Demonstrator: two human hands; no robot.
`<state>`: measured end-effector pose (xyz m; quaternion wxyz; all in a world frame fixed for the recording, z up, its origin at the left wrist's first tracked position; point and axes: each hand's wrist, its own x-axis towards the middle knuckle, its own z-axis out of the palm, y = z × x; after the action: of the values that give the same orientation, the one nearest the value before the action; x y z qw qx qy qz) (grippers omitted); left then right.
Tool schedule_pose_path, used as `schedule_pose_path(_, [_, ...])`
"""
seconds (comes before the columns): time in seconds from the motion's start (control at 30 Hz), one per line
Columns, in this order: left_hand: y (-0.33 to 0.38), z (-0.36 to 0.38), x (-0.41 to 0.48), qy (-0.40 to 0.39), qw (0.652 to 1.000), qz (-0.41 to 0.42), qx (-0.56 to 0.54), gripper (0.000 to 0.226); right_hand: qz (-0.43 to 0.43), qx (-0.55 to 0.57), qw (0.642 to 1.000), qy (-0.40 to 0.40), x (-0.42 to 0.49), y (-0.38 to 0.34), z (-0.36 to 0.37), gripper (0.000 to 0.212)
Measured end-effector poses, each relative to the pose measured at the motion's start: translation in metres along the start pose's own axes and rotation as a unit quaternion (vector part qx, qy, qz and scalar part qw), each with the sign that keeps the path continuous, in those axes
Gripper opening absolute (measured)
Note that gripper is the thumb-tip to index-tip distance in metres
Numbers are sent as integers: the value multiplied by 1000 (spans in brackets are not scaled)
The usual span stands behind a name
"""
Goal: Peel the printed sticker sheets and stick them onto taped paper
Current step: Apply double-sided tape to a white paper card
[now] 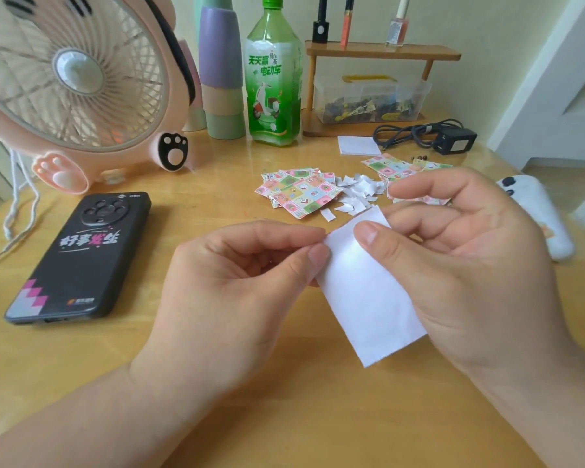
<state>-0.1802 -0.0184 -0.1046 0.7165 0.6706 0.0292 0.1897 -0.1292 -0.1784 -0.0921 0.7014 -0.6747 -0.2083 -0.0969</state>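
Both hands hold one small white sheet (368,295) above the wooden table (284,417), its blank side toward me. My left hand (237,282) pinches its upper left corner between thumb and forefinger. My right hand (463,265) grips its right side, thumb pressed on the top edge. Beyond them lies a pile of colourful printed sticker sheets (299,192), with more sticker sheets (402,167) to the right. White torn backing scraps (355,194) are scattered between the two piles. A small stack of white paper (358,145) lies further back.
A black phone (81,255) lies at the left, near a pink fan (71,82). A green bottle (273,72), stacked cups (222,69), a wooden shelf (382,52) over a clear box (368,99), a black charger (453,140) and a white plush object (537,214) ring the back and right.
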Motion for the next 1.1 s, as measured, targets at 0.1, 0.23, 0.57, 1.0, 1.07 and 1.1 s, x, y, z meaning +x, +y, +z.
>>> schedule_pose_path(0.1, [-3, -2, 1, -19, 1000, -2, -1, 15, -7, -1, 1000, -12, 0, -1, 0, 31])
schedule_pose_path(0.23, [-8, -3, 1, -33, 999, -10, -5, 15, -2, 6, 1000, -22, -2, -2, 0, 28])
schedule_pose_path(0.57, [-6, 0, 0, -49, 997, -46, 48, 22, 3, -46, 998, -52, -5, 4, 5, 25])
schedule_pose_path(1.0, [-17, -5, 5, -74, 992, -98, -10, 23, 42, -73, 994, -69, 1, 6, -3, 32])
schedule_pose_path(1.07, [-16, -5, 3, -84, 991, -97, 21, 25, 35, -81, 992, -90, -1, 7, -2, 32])
schedule_pose_path(1.1, [-15, -4, 2, -82, 992, -92, 34, 24, 30, -89, 990, -105, -2, 6, -1, 30])
